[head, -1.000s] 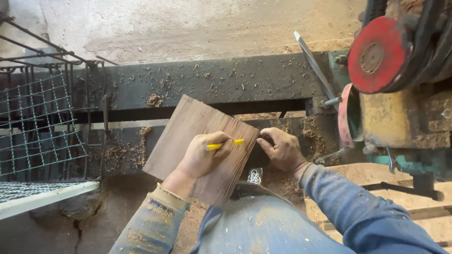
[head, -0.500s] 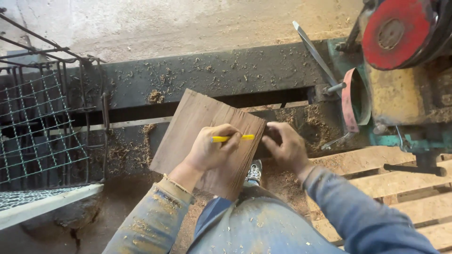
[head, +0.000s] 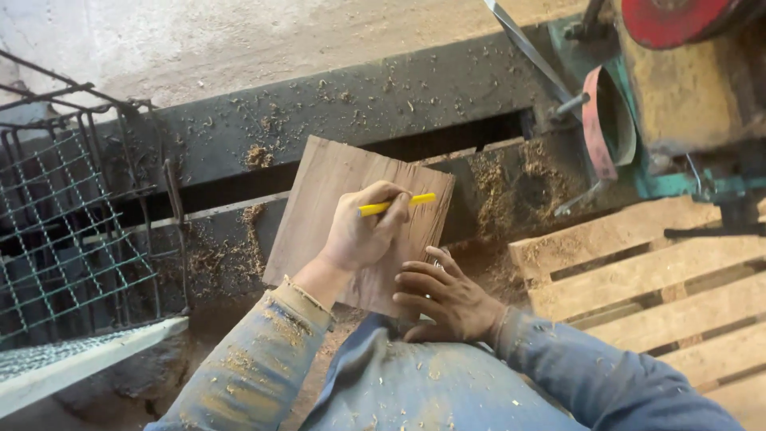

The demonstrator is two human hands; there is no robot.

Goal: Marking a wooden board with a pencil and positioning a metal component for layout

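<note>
The flat brown wooden board [head: 335, 207] lies tilted over the person's knee, its far edge against the dark steel beam [head: 359, 104] dusted with sawdust. The left hand [head: 363, 231] rests on the board, fingers closed around a yellow pencil [head: 396, 205]. The right hand [head: 443, 297], fingers loosely spread, touches the board's near corner. A wooden pallet [head: 638, 271] lies to the right.

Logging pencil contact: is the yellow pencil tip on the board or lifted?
Cannot tell. The left hand holds the pencil low over the board.
</note>
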